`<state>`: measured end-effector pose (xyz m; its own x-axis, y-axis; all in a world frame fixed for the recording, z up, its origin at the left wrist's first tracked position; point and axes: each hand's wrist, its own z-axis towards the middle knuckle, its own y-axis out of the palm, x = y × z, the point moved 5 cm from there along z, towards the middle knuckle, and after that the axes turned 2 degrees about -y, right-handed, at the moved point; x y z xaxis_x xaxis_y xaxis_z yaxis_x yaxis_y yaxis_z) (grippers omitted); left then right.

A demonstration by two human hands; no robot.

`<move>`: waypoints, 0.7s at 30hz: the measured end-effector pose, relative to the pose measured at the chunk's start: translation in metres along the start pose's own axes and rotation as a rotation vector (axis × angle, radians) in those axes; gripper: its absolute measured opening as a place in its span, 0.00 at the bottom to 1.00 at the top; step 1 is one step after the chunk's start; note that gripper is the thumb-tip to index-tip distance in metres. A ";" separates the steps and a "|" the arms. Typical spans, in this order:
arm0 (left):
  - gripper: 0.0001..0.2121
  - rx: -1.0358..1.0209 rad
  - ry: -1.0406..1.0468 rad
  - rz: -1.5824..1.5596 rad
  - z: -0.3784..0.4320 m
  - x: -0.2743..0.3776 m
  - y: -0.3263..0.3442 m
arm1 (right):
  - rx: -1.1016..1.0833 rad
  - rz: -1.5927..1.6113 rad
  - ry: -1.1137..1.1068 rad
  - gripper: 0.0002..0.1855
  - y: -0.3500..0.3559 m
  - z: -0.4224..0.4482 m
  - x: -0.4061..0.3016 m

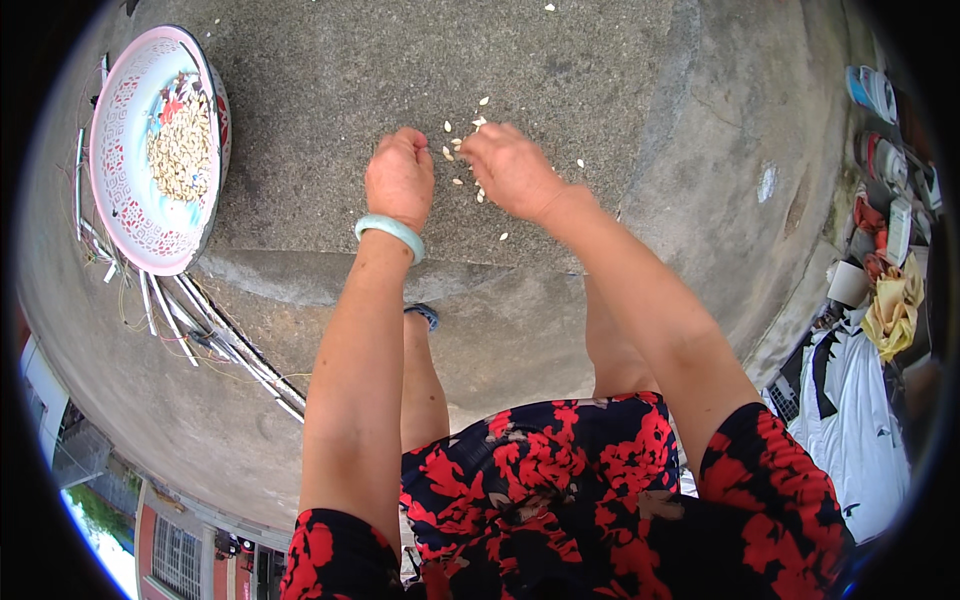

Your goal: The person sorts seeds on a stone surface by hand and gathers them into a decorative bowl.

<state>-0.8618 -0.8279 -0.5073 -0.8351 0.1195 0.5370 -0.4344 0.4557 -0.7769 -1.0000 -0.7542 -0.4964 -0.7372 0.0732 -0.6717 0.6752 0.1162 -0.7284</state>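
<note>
Pale seeds (pixel 457 181) lie scattered on a rough concrete slab (pixel 315 75) before me. My right hand (pixel 510 169) is low over the seeds, fingers bent down among them; whether it pinches one is hidden. Just left of the seeds, my left hand (pixel 400 176) is curled, with its thumb and forefinger drawn together; what lies inside the fingers cannot be seen. A light green bangle (pixel 390 234) circles my left wrist. To the far left, an enamel basin (pixel 124 187) with a pink rim and red pattern holds a heap of similar seeds (pixel 180 150).
White strips and thin wires (pixel 217 337) lie on the ground below the basin. Along the right edge are a blue and white container (pixel 872 94), a crumpled yellow bag (pixel 894 311) and white sheeting (pixel 847 435). My legs are under the slab's near edge.
</note>
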 end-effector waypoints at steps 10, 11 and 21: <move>0.14 0.045 0.151 -0.036 0.000 0.029 0.002 | 0.204 -0.232 -0.001 0.18 -0.018 0.024 0.014; 0.15 0.063 0.222 0.009 -0.003 0.030 0.005 | 0.202 -0.250 -0.030 0.18 -0.015 0.019 0.012; 0.17 -0.071 0.401 0.026 -0.048 0.044 0.020 | 0.086 -0.033 -0.049 0.11 -0.001 -0.034 -0.014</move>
<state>-0.8908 -0.7708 -0.4839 -0.6415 0.4596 0.6142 -0.3790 0.5062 -0.7747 -0.9906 -0.7213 -0.4816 -0.7581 0.0223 -0.6517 0.6521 0.0326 -0.7574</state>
